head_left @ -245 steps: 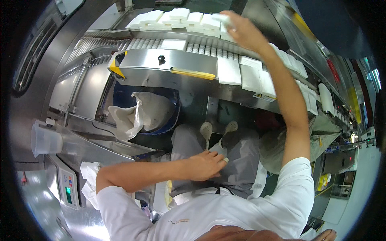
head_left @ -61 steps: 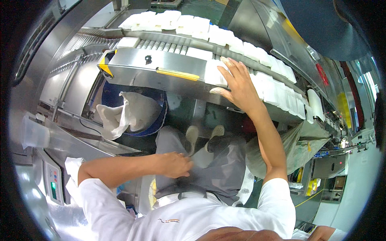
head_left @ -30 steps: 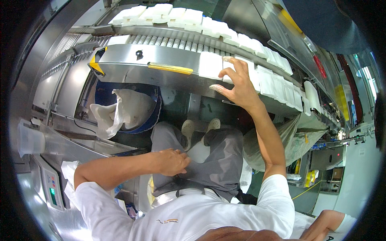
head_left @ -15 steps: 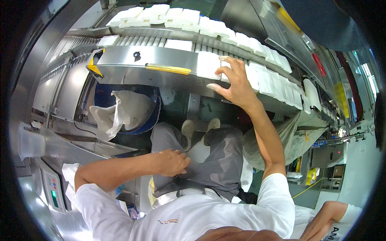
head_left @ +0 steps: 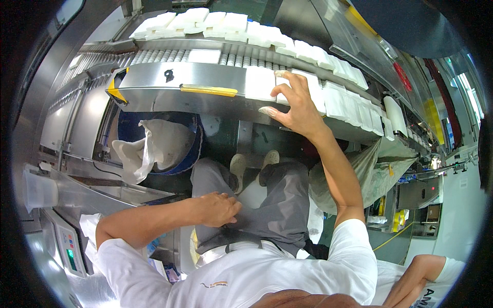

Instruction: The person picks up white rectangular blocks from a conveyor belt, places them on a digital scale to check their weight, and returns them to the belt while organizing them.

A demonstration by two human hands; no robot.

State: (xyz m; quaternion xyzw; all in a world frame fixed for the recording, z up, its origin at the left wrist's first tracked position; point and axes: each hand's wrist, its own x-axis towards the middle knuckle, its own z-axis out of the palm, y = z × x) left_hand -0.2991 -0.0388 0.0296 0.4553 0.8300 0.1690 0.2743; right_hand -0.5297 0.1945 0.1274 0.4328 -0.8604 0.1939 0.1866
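Observation:
My right hand (head_left: 295, 105) reaches over the steel ledge, its thumb and fingers spread and bent, with white coverings on several fingertips. Its fingertips are at the right edge of a flat white packet (head_left: 259, 82); whether they press on it I cannot tell. Just behind the fingers lies another white packet (head_left: 311, 86), partly covered by the hand. Farther right, a row of white packets (head_left: 349, 109) leans along the ledge. My left hand (head_left: 218, 208) rests on my left thigh, fingers loosely curled in with nothing visible in them.
Behind the ledge, a roller conveyor (head_left: 232, 59) carries a white packet (head_left: 204, 56). Stacked white packets (head_left: 233, 23) line its far side. Below the ledge stands a blue bin (head_left: 192, 154) with a whitish liner. A digital scale (head_left: 71, 246) is at left; another person's arm (head_left: 416, 282) shows lower right.
The white packet on the rollers has moved left, and one farther along has left its earlier place. The view shifts slightly. Both my hands hold nearly the same pose.

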